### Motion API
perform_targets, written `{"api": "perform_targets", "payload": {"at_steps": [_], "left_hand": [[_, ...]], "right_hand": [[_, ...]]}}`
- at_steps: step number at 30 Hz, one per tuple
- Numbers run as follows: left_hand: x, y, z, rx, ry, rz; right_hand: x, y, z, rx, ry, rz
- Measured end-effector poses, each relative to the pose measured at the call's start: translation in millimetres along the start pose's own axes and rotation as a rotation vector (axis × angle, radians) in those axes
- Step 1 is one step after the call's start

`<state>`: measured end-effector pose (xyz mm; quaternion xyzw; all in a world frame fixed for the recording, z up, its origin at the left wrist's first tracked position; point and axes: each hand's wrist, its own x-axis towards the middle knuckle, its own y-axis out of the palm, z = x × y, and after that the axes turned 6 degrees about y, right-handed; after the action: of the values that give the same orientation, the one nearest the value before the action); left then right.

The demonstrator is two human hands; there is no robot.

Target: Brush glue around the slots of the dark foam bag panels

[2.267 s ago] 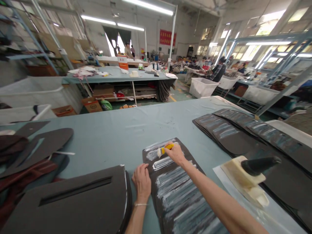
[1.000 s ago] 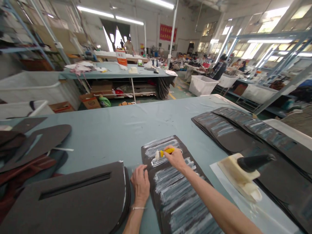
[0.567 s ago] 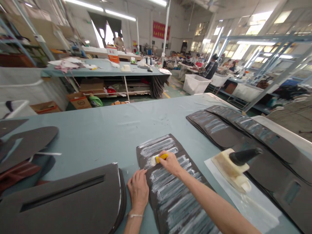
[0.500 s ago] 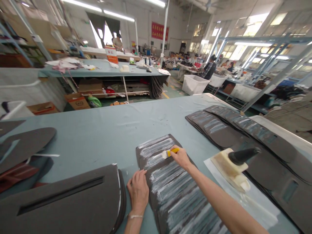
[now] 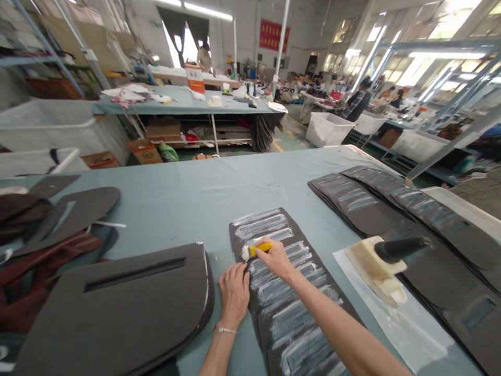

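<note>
In the head view my right hand (image 5: 276,261) is closed around the yellow handle of a glue brush (image 5: 261,248). Its whitish bristles touch the left side of a dark grey foam-like panel (image 5: 242,282), which has slots and streaks of white, glue-like coating. My left hand (image 5: 234,293) lies flat on the table, fingers stretched out and fingertips against the panel's left edge. To the right, a cream glue container (image 5: 366,261) with a black cylindrical piece (image 5: 401,249) rests on a white sheet (image 5: 407,324).
A stack of dark slotted panels (image 5: 133,308) lies on the left, beside brownish-red material (image 5: 43,282). More streaked panels (image 5: 364,209) are piled at the right. Behind the blue-grey table (image 5: 188,190) stand another worktable (image 5: 164,107), white bins (image 5: 329,129) and people farther off.
My right hand has moved the brush toward the panel's left edge. The camera view has shifted left, so the scene sits farther right. My left hand stays by the panel's edge.
</note>
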<state>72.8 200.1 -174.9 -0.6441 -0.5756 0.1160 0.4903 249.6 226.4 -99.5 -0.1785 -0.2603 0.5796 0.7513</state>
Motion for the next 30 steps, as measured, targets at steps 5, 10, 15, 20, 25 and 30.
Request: {"api": "perform_targets", "payload": {"at_steps": [5,10,15,20,25,30], "left_hand": [[-3.3,1.1,-9.3,0.115,0.013,0.014],[-2.2,4.2,-8.8,0.157,0.035,-0.023],[-3.4,7.8,-8.1,0.174,0.041,-0.029],[-3.1,7.2,-10.0,0.193,0.043,-0.024],[-2.2,8.6,-9.7,0.190,0.065,-0.037],[-1.8,9.4,-10.2,0.191,0.058,-0.048]], "right_hand": [[2.8,4.7,2.5,-0.196,0.116,-0.202],[-5.8,-3.8,-3.3,-0.155,-0.033,-0.050],[10.8,-74.5,-61.1,-0.245,0.209,-0.257],[12.8,-84.3,-56.0,-0.298,0.185,-0.394],[-8.2,-34.2,-31.5,-0.136,0.003,-0.109],[6.5,-93.1,-79.4,-0.235,0.336,-0.362]]}}
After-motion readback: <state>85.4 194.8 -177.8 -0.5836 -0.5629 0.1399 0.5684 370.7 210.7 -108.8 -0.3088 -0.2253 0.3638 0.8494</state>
